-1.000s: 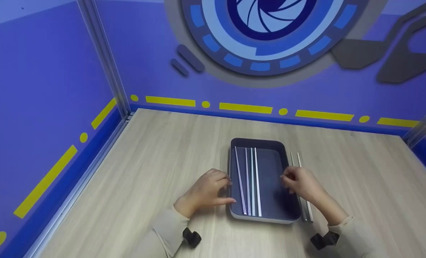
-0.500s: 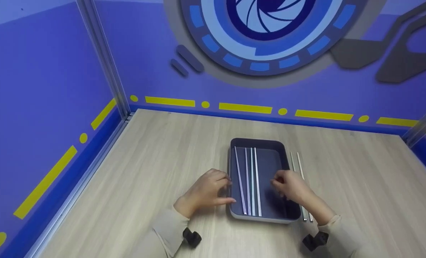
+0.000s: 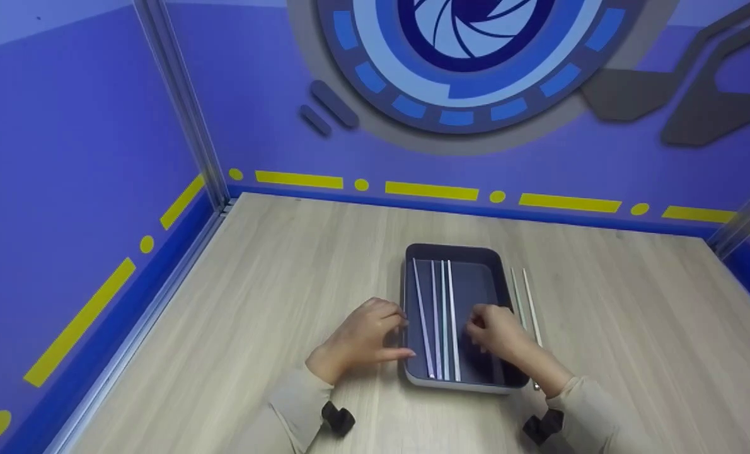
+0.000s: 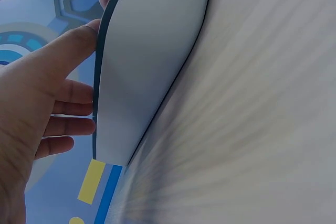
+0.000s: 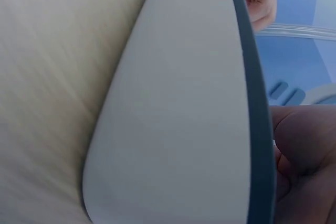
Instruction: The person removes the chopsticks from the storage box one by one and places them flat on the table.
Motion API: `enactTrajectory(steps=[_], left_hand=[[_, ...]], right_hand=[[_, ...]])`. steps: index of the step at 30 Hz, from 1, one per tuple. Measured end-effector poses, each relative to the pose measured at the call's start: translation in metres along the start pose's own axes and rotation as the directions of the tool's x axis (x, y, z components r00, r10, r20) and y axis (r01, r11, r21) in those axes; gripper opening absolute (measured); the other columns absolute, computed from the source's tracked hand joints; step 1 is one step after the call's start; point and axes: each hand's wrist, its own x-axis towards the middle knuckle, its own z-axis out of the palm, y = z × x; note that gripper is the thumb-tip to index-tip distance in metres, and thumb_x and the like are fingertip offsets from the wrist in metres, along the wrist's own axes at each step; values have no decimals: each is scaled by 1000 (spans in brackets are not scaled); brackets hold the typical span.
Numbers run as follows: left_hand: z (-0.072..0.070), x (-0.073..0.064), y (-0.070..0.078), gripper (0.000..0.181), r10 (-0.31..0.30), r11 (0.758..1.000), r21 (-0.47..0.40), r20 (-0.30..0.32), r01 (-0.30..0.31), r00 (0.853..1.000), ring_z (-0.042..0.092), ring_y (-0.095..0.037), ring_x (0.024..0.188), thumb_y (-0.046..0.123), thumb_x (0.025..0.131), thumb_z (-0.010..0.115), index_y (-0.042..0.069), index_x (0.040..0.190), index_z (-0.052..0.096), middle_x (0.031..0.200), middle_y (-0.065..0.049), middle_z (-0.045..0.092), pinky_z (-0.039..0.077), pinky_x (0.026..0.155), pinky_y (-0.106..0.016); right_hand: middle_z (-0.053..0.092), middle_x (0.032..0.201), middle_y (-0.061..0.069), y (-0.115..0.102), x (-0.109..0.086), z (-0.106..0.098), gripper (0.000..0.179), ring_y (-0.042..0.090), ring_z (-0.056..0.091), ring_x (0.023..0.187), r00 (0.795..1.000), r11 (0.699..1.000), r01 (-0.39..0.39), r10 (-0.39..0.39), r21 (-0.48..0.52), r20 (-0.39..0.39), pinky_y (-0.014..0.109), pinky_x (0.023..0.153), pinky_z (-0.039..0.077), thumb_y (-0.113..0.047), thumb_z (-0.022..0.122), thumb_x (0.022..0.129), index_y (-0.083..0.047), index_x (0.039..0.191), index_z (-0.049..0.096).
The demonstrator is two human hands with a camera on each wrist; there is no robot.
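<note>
Several metal chopsticks (image 3: pixel 452 315) lie side by side in the left half of a dark, shallow tray (image 3: pixel 483 253). My left hand (image 3: pixel 363 334) rests at the tray's left wall. In the left wrist view, its fairly straight fingers (image 4: pixel 71 126) and thumb touch the rim. Over the right half of the tray is my right hand (image 3: pixel 498 331), its fingers curled and no chopstick seen in them. It is nearest the rightmost chopstick, with a small space between. The right wrist view shows part of this hand (image 5: pixel 310 156) behind the tray's pale outer wall.
Two more chopsticks (image 3: pixel 527 287) lie on the wooden table (image 3: pixel 299 265) along the tray's right side, partly hidden by the right forearm. Blue printed panels (image 3: pixel 249 113) stand behind and to the left, joined by a metal post (image 3: pixel 183 94).
My right hand has moved left from the tray's right rim to above its inside, closer to the chopsticks there. My left hand, the tray and the chopsticks have stayed in place.
</note>
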Motion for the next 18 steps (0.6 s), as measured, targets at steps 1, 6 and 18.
enactTrajectory(steps=[1, 6, 18], left_hand=[[0, 0, 0, 45, -4, 1000, 0, 2, 4, 1000, 62, -16, 92, 53, 78, 71, 9, 90, 68, 94, -1, 67, 49, 92, -27], [-1, 0, 1, 46, -18, 1000, 0, 14, 18, 1000, 62, -16, 93, 53, 79, 70, 9, 90, 68, 94, -1, 67, 49, 93, -27], [0, 0, 0, 45, -18, 1000, -1, 14, 18, 1000, 63, -16, 92, 54, 80, 69, 10, 92, 69, 94, 0, 68, 49, 92, -27]], right_hand=[[59, 59, 1, -1, 1, 1, 10, 9, 53, 45, 1000, 1000, -11, 11, -4, 3, 21, 38, 44, -5, 58, 87, -5, 78, 58], [60, 59, 1, -3, 1, 6, 9, 10, 53, 43, 998, 998, -56, 56, -9, 22, 24, 36, 45, -8, 61, 88, -3, 80, 59], [57, 54, 1, -7, 2, 19, 16, 9, 51, 40, 998, 996, -56, 57, -64, 26, 23, 38, 44, -12, 64, 86, -6, 72, 58]])
